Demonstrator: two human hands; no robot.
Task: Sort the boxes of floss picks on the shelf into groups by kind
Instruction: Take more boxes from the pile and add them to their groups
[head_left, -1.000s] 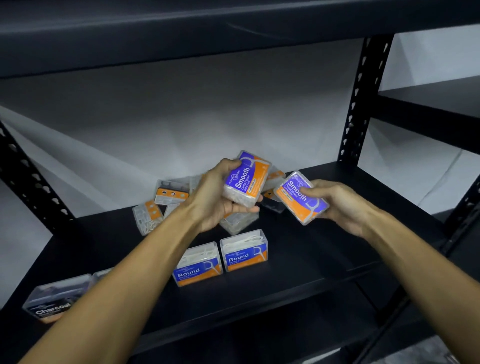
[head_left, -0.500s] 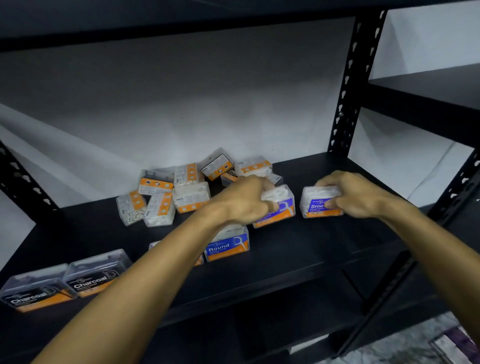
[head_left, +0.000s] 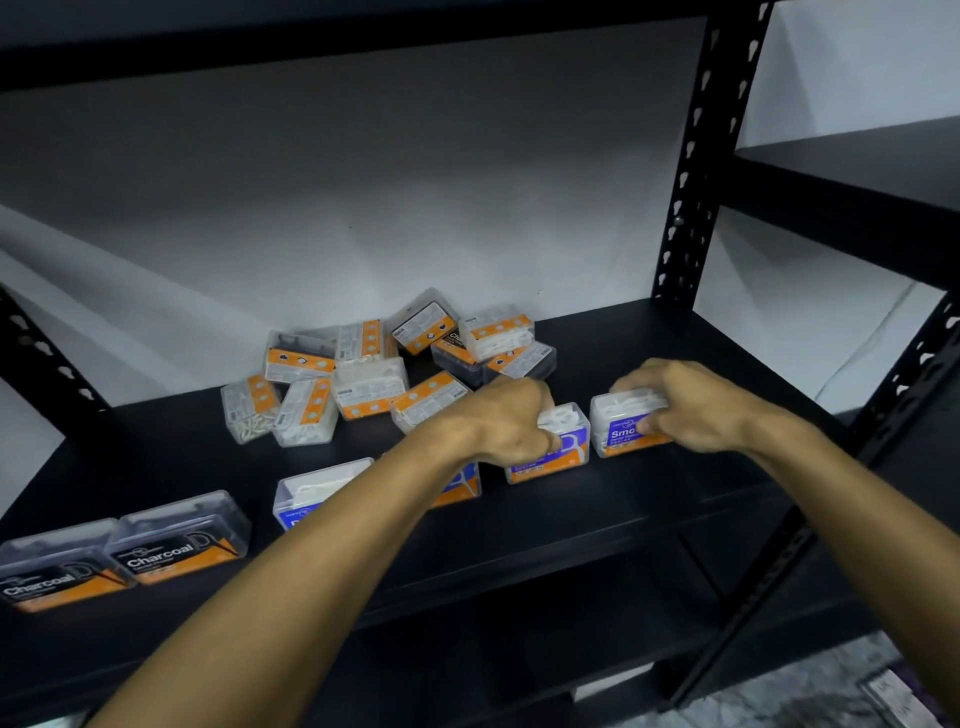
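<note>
Two purple-and-orange Smooth boxes stand side by side on the black shelf (head_left: 597, 519). My left hand (head_left: 511, 421) grips the left Smooth box (head_left: 563, 447) from above. My right hand (head_left: 680, 402) grips the right Smooth box (head_left: 621, 431), fingers over its top and thumb on its label. Two blue Round boxes (head_left: 311, 493) sit left of them, partly hidden by my left forearm. Two Charcoal boxes (head_left: 176, 540) stand at the front left. A loose pile of several mixed boxes (head_left: 374, 374) lies at the back.
A black perforated upright post (head_left: 691, 171) rises at the shelf's right rear corner, with another shelf bay (head_left: 857, 171) beyond it. A grey wall backs the shelf. A lower shelf board (head_left: 519, 649) runs beneath.
Both hands came down from mid-air with the two Smooth boxes and set them upright on the shelf, right of the Round boxes. Over the last half second they barely moved.
</note>
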